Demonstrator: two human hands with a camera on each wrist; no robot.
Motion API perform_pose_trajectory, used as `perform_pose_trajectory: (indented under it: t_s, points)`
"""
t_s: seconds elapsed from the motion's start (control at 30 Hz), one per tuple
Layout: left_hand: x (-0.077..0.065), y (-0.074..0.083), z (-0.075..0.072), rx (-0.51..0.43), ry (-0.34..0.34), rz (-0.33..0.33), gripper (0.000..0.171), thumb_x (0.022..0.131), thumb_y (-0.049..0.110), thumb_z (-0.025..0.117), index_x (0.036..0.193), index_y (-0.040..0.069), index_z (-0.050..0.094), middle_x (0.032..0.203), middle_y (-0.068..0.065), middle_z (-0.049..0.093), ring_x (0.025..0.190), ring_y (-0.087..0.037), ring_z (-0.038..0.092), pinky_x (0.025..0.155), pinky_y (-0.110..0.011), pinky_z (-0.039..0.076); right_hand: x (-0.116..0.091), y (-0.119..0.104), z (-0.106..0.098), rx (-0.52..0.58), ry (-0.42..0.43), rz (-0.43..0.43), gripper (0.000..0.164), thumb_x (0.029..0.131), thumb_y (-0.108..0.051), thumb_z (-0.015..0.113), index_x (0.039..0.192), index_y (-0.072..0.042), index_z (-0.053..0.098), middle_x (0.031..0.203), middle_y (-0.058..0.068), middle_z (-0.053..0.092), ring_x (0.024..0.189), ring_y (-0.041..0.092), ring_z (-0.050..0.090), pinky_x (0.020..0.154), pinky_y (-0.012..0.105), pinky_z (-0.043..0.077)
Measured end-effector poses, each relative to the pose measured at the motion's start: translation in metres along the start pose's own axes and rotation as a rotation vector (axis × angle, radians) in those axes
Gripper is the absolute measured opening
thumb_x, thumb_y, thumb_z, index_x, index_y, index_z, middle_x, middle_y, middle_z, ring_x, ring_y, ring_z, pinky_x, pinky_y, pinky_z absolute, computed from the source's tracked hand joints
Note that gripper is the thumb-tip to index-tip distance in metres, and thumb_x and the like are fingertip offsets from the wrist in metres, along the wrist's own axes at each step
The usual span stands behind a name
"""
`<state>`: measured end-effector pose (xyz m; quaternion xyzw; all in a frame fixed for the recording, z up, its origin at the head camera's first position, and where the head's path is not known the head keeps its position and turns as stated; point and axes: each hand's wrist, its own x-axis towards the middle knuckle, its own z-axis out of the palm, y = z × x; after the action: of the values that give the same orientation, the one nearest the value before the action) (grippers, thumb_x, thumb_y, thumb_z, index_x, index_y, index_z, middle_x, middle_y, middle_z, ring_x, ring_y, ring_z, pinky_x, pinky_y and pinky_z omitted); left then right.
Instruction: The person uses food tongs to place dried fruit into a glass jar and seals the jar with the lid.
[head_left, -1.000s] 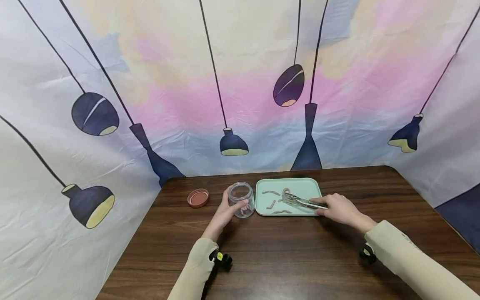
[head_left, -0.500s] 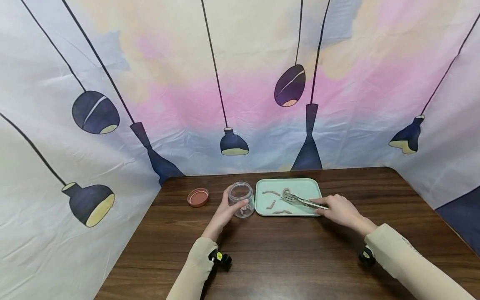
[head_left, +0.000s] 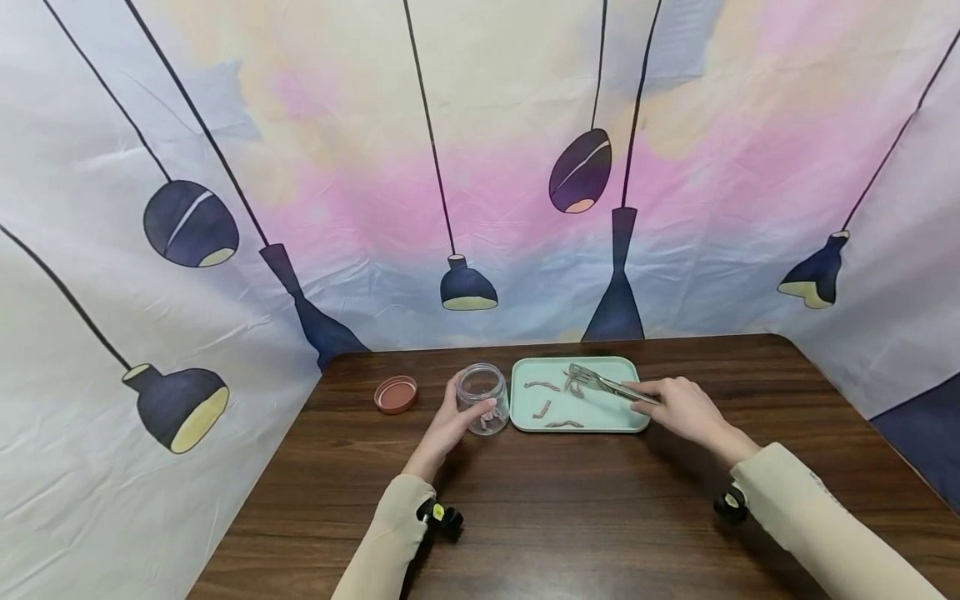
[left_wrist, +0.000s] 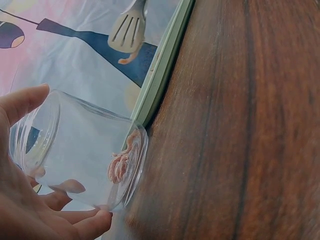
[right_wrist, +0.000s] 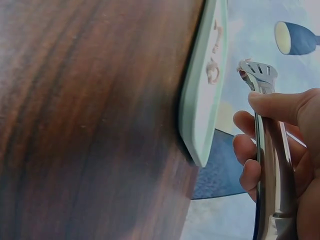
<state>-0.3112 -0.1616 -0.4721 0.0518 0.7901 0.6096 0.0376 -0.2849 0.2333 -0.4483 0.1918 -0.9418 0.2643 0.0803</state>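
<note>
My left hand (head_left: 450,421) grips a clear jar (head_left: 482,387) by its side, thumb across the front. Inside, at the jar's bottom, lies a small bunch of pinkish worms (left_wrist: 120,165). My right hand (head_left: 688,410) holds metal tongs (head_left: 615,387) with slotted heads, thumb on one arm and fingers curled on the other. From the tongs' tips a pinkish worm (left_wrist: 131,58) hangs above the pale green tray (head_left: 607,420). On the tray lie several more worms, one (head_left: 542,410) near its left side and another (head_left: 564,424) along the front.
A reddish-brown lid (head_left: 396,396) rests on the dark wooden table (head_left: 570,517), left of the jar. The tray stands just right of the jar. Behind the table's back edge hangs a cloth (head_left: 517,208) printed with lamps.
The tongs have risen off the tray and shifted slightly up and back, with a worm now dangling from their tips. The left hand and jar have stayed put.
</note>
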Motion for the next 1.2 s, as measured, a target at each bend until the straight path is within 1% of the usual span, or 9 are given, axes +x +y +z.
perform_pose_trajectory:
  t_s: [0.17, 0.3, 0.47, 0.57, 0.77, 0.9, 1.07, 1.13, 1.2]
  points:
    - [-0.001, 0.001, -0.002, 0.005, 0.004, -0.007, 0.096, 0.086, 0.047, 0.078, 0.159, 0.024, 0.02, 0.156, -0.018, 0.035, 0.145, -0.036, 0.032, 0.112, -0.06, 0.026, 0.005, -0.003, -0.003, 0.022, 0.015, 0.0, 0.043, 0.095, -0.024, 0.073, 0.136, -0.014, 0.066, 0.041, -0.012, 0.029, 0.04, 0.006, 0.015, 0.041, 0.024, 0.02]
    - [0.0, -0.001, -0.003, 0.006, 0.004, -0.011, 0.096, 0.086, 0.048, 0.078, 0.159, 0.024, 0.02, 0.157, -0.017, 0.034, 0.145, -0.036, 0.031, 0.113, -0.061, 0.026, 0.01, -0.009, -0.002, 0.027, 0.027, -0.03, 0.043, 0.095, -0.025, 0.072, 0.135, -0.014, 0.066, 0.041, -0.011, 0.031, 0.04, 0.006, 0.015, 0.042, 0.025, 0.022]
    - [-0.001, -0.002, -0.002, 0.013, -0.006, -0.01, 0.097, 0.087, 0.048, 0.078, 0.16, 0.023, 0.019, 0.156, -0.017, 0.035, 0.145, -0.037, 0.031, 0.112, -0.062, 0.026, 0.016, -0.02, -0.002, 0.034, 0.035, -0.066, 0.042, 0.095, -0.028, 0.072, 0.135, -0.014, 0.067, 0.041, -0.012, 0.033, 0.04, 0.006, 0.017, 0.043, 0.025, 0.023]
    - [-0.003, -0.001, -0.002, 0.021, -0.001, -0.009, 0.096, 0.087, 0.048, 0.078, 0.16, 0.023, 0.019, 0.155, -0.017, 0.036, 0.145, -0.037, 0.03, 0.112, -0.062, 0.026, 0.02, -0.028, -0.003, 0.032, 0.041, -0.088, 0.042, 0.095, -0.028, 0.072, 0.135, -0.017, 0.067, 0.041, -0.013, 0.032, 0.039, 0.006, 0.018, 0.043, 0.025, 0.023]
    - [-0.005, 0.003, 0.0, 0.029, 0.002, -0.007, 0.097, 0.087, 0.048, 0.077, 0.16, 0.021, 0.019, 0.156, -0.017, 0.036, 0.145, -0.038, 0.03, 0.111, -0.063, 0.027, 0.029, -0.046, -0.005, 0.044, 0.061, -0.139, 0.042, 0.095, -0.028, 0.072, 0.136, -0.018, 0.067, 0.041, -0.013, 0.03, 0.04, 0.004, 0.014, 0.043, 0.024, 0.021]
    - [-0.005, 0.004, 0.0, 0.036, 0.002, -0.014, 0.096, 0.087, 0.05, 0.077, 0.16, 0.024, 0.02, 0.158, -0.016, 0.034, 0.146, -0.038, 0.028, 0.111, -0.064, 0.026, 0.033, -0.057, -0.007, 0.068, 0.047, -0.172, 0.043, 0.095, -0.026, 0.072, 0.136, -0.018, 0.066, 0.041, -0.011, 0.035, 0.039, 0.005, 0.016, 0.043, 0.025, 0.024]
    - [-0.005, 0.004, 0.001, 0.038, 0.001, -0.011, 0.095, 0.087, 0.05, 0.077, 0.159, 0.026, 0.021, 0.158, -0.016, 0.033, 0.147, -0.038, 0.026, 0.112, -0.064, 0.025, 0.04, -0.066, -0.008, 0.045, 0.017, -0.195, 0.043, 0.096, -0.027, 0.071, 0.138, -0.021, 0.065, 0.043, -0.012, 0.039, 0.038, 0.005, 0.019, 0.044, 0.025, 0.025]
    - [-0.004, 0.003, 0.001, 0.033, 0.002, -0.009, 0.096, 0.087, 0.049, 0.077, 0.16, 0.024, 0.021, 0.158, -0.016, 0.034, 0.147, -0.038, 0.026, 0.112, -0.063, 0.024, 0.043, -0.07, -0.008, 0.036, 0.002, -0.207, 0.043, 0.096, -0.028, 0.071, 0.138, -0.023, 0.065, 0.046, -0.014, 0.044, 0.038, 0.004, 0.019, 0.044, 0.025, 0.025]
    - [-0.004, 0.003, 0.0, 0.033, 0.004, -0.013, 0.096, 0.086, 0.049, 0.077, 0.16, 0.024, 0.02, 0.158, -0.016, 0.033, 0.147, -0.038, 0.026, 0.112, -0.063, 0.025, 0.046, -0.074, -0.008, 0.033, -0.013, -0.217, 0.043, 0.096, -0.028, 0.071, 0.138, -0.023, 0.064, 0.052, -0.017, 0.053, 0.037, 0.004, 0.02, 0.044, 0.025, 0.024]
